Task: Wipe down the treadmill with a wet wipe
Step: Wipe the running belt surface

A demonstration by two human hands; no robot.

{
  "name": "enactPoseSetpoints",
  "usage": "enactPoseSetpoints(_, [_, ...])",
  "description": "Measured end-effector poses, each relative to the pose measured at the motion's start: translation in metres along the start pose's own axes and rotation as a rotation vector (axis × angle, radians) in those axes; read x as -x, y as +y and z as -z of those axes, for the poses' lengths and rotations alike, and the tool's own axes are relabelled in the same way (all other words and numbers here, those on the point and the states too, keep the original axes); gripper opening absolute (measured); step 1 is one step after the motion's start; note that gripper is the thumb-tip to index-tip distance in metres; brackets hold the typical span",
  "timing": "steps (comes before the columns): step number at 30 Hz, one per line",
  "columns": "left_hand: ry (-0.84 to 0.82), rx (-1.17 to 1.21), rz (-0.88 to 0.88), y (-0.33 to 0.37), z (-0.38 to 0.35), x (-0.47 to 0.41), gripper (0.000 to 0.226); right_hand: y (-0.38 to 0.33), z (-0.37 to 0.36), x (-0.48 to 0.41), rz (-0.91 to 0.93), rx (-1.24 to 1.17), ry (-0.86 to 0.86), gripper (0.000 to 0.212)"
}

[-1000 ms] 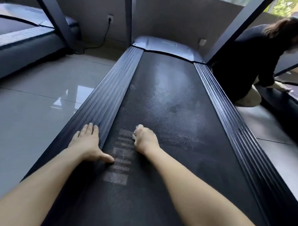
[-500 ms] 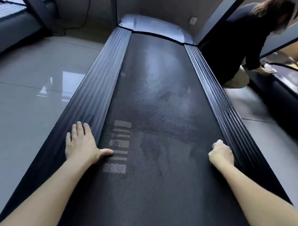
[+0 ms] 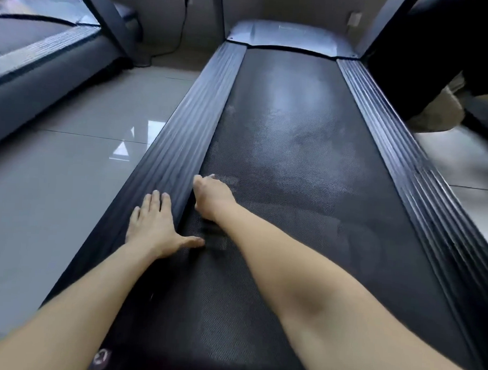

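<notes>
The left grip [image 3: 151,225] lies released, flat on the left rail [image 3: 183,143] of the treadmill [image 3: 288,37], lower centre of frame. The right grip [image 3: 211,196] clenches the wipe [image 3: 211,176] against the belt [image 3: 293,173], at its left edge, mid-frame.

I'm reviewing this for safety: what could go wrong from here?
The right hand, gripping the wet wipe, sits at the seam between belt and left side rail; it might get pinched if the belt shifts. The left hand leans flat on that rail; if the rail is damp, it could slip.
</notes>
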State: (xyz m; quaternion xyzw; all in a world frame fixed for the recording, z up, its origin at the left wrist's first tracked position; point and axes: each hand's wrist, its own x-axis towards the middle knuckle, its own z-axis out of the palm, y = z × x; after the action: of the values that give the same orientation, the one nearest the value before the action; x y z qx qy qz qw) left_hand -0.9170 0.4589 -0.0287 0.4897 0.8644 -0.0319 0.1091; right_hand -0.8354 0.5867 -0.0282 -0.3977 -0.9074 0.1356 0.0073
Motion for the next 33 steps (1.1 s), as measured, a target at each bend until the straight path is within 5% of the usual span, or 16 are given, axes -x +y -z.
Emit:
enactPoseSetpoints(4, [-0.044,0.013,0.017,0.0,0.0,-0.003,0.158,0.058,0.002,0.02,-0.086,0.007,0.111,0.018])
enactPoseSetpoints(13, [-0.113,-0.001,0.067,0.007,0.01,-0.007,0.162,0.292,0.04,0.198,-0.701,0.151,0.186,0.018])
enactPoseSetpoints(18, [-0.124,0.01,0.069,0.012,0.012,-0.002,0.163,0.315,0.047,0.242,-0.837,0.246,0.144,0.027])
enactPoseSetpoints(25, [-0.078,0.041,0.061,0.01,0.008,-0.001,0.161,0.18,0.023,0.132,-0.534,-0.083,0.098,0.034])
enactPoseSetpoints(33, [0.02,-0.001,0.053,0.002,-0.007,0.015,0.139,-0.017,-0.003,0.049,0.036,-0.056,-0.078,0.037])
